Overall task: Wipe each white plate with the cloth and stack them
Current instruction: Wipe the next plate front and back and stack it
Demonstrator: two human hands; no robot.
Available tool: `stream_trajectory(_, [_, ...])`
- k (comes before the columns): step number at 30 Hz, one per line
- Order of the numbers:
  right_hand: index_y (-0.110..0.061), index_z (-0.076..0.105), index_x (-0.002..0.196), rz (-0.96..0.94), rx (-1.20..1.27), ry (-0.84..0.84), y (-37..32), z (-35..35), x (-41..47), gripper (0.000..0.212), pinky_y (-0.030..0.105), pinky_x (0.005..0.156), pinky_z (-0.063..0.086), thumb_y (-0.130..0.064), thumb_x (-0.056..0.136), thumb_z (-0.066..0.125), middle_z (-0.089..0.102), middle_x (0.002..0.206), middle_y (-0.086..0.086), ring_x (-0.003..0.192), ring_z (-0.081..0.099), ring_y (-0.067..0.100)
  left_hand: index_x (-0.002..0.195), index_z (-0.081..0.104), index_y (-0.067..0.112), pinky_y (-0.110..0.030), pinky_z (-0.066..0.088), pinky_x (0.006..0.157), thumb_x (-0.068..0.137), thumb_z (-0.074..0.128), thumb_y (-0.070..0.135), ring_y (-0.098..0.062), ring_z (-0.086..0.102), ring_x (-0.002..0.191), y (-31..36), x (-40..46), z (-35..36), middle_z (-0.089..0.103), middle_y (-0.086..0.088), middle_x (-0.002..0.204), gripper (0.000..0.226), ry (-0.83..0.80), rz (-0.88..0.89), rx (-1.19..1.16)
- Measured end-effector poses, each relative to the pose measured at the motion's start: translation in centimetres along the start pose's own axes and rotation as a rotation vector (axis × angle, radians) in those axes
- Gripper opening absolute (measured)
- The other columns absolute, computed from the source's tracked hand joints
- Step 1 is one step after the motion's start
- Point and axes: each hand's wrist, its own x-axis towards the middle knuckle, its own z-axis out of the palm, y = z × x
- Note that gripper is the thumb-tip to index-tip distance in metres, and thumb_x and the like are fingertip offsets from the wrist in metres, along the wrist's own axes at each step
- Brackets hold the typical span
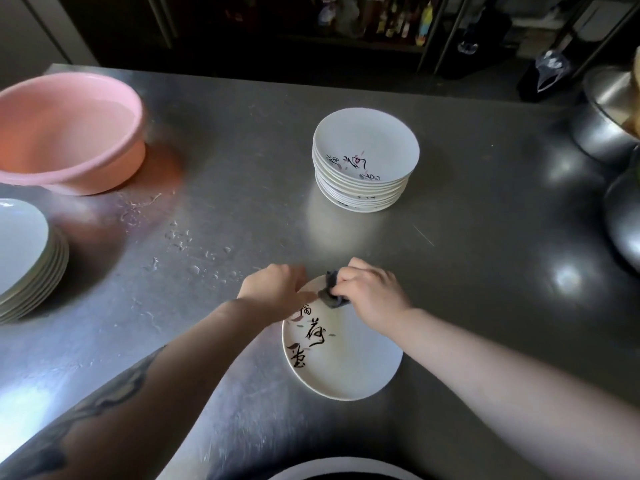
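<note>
A white plate (346,362) with black brush writing lies in front of me on the steel counter (242,168). My left hand (273,292) grips its far left rim. My right hand (370,292) presses a small dark grey cloth (330,296) onto the far part of the plate. A stack of several white plates (363,157) with the same writing stands farther back, centre right. A second stack of plain white plates (24,251) sits at the left edge.
A pink plastic basin (69,133) stands at the back left. Water drops (183,244) lie between it and my hands. Metal pots (609,109) crowd the right edge. Dark shelves with bottles stand behind the counter.
</note>
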Motion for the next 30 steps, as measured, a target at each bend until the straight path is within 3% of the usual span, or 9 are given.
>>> stream_trajectory(4, [-0.033,0.068,0.11,0.067,-0.003,-0.03,0.8,0.0,-0.1,0.028,0.026,0.065,0.032,-0.026,0.089,0.049,0.058,0.104,-0.008,0.104,0.051,0.014,0.073,0.056,0.021,-0.026,0.041,0.065,0.084,0.067,0.034,-0.025,0.061,0.08,-0.3,-0.1,0.1,0.064,-0.001,0.083,0.02,0.027,-0.087,-0.068])
stream_trajectory(9, [-0.03,0.07,0.108,0.093,-0.036,-0.031,2.3,-0.2,-1.7,0.031,0.026,0.061,0.029,-0.015,0.087,0.052,0.058,0.097,-0.006,0.103,0.049,0.015,0.063,0.066,0.016,-0.022,0.053,0.062,0.085,0.066,0.034,-0.007,0.068,0.057,-2.1,-1.2,-0.4,0.071,0.005,0.062,0.028,-0.256,-0.106,0.019])
stream_trajectory(13, [-0.032,0.068,0.109,0.135,0.036,-0.065,0.1,0.2,0.1,0.027,0.027,0.066,0.033,-0.034,0.089,0.05,0.057,0.104,-0.006,0.102,0.054,0.014,0.097,0.068,0.022,-0.028,0.044,0.071,0.086,0.062,0.053,-0.024,0.065,0.096,0.6,0.0,-0.4,0.067,-0.001,0.098,0.034,-0.002,-0.049,0.156])
stream_trajectory(15, [-0.033,0.068,0.11,0.116,0.032,-0.066,-0.4,0.3,0.5,0.027,0.027,0.067,0.033,-0.035,0.09,0.05,0.057,0.106,-0.007,0.104,0.053,0.014,0.086,0.066,0.02,-0.027,0.042,0.069,0.085,0.064,0.05,-0.025,0.063,0.088,0.8,0.4,-0.6,0.066,-0.002,0.089,0.03,-0.006,-0.107,0.036])
stream_trajectory(18, [-0.033,0.068,0.111,0.126,-0.018,-0.044,0.8,0.0,-0.5,0.028,0.024,0.062,0.028,-0.026,0.091,0.051,0.059,0.104,-0.01,0.105,0.049,0.013,0.059,0.061,0.016,-0.024,0.048,0.066,0.084,0.067,0.043,-0.014,0.063,0.06,-1.2,-0.1,-0.8,0.064,0.007,0.055,0.037,-0.202,-0.167,-0.056])
stream_trajectory(21, [-0.03,0.069,0.108,0.133,-0.051,-0.021,1.8,-0.1,-1.4,0.03,0.024,0.061,0.033,-0.015,0.089,0.052,0.059,0.1,-0.009,0.103,0.047,0.015,0.054,0.065,0.017,-0.023,0.054,0.074,0.086,0.065,0.044,-0.006,0.065,0.052,-1.9,-0.8,-0.7,0.067,0.009,0.052,0.042,-0.368,-0.161,-0.003])
stream_trajectory(24, [-0.031,0.07,0.108,0.115,-0.027,-0.036,0.9,-0.1,-0.3,0.027,0.026,0.064,0.035,-0.021,0.089,0.053,0.06,0.102,-0.008,0.105,0.047,0.014,0.06,0.054,0.019,-0.026,0.044,0.065,0.08,0.067,0.057,-0.019,0.062,0.073,-0.2,-0.1,-0.6,0.056,0.008,0.063,0.044,-0.093,-0.083,0.15])
stream_trajectory(26, [-0.033,0.069,0.109,0.1,-0.01,-0.05,0.3,-0.2,0.6,0.026,0.027,0.069,0.039,-0.029,0.09,0.052,0.059,0.105,-0.008,0.107,0.048,0.012,0.074,0.058,0.02,-0.027,0.038,0.064,0.079,0.067,0.06,-0.024,0.059,0.079,0.9,0.6,-0.5,0.053,0.003,0.074,0.041,0.048,-0.066,0.054])
stream_trajectory(30, [-0.035,0.068,0.111,0.105,0.0,-0.056,0.5,-0.3,0.6,0.028,0.027,0.073,0.041,-0.024,0.089,0.054,0.06,0.105,-0.009,0.108,0.048,0.013,0.064,0.054,0.018,-0.026,0.035,0.058,0.08,0.069,0.051,-0.025,0.058,0.074,0.4,0.8,0.2,0.054,0.004,0.065,0.04,0.04,-0.149,-0.081])
